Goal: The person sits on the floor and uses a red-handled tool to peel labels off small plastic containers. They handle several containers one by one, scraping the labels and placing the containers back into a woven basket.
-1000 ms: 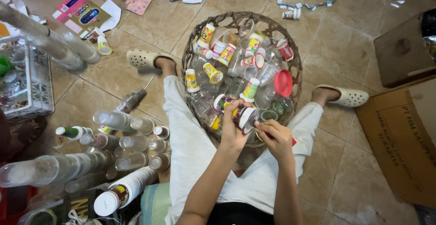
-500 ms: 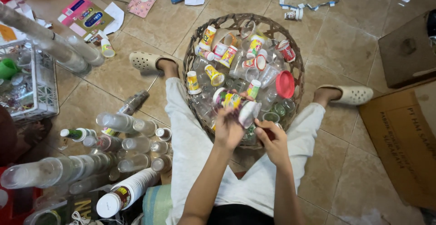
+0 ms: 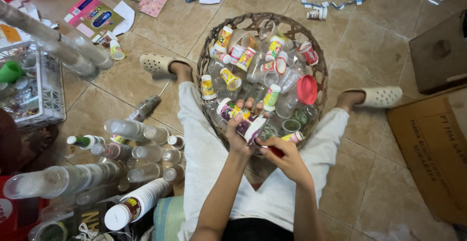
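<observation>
I sit on a tiled floor with a round wicker basket (image 3: 208, 51) between my legs, full of several clear and printed plastic cups. My left hand (image 3: 239, 133) grips a short stack of printed cups (image 3: 238, 113) lying on its side above the basket's near rim. My right hand (image 3: 283, 153) is just below and to the right, fingers closed on a small red item (image 3: 275, 151) touching the stack's open end; what that item is cannot be told.
Long stacks of clear cups (image 3: 63, 178) and a white stack (image 3: 137, 203) lie at my left. A white wire crate (image 3: 43, 83) stands farther left. Cardboard boxes (image 3: 428, 148) sit at right. Paper scraps and flat cartons litter the far floor.
Both hands have stayed over the basket's near rim with the cup stack. The left hand has turned the stack more on its side, and the right hand has come closer under it.
</observation>
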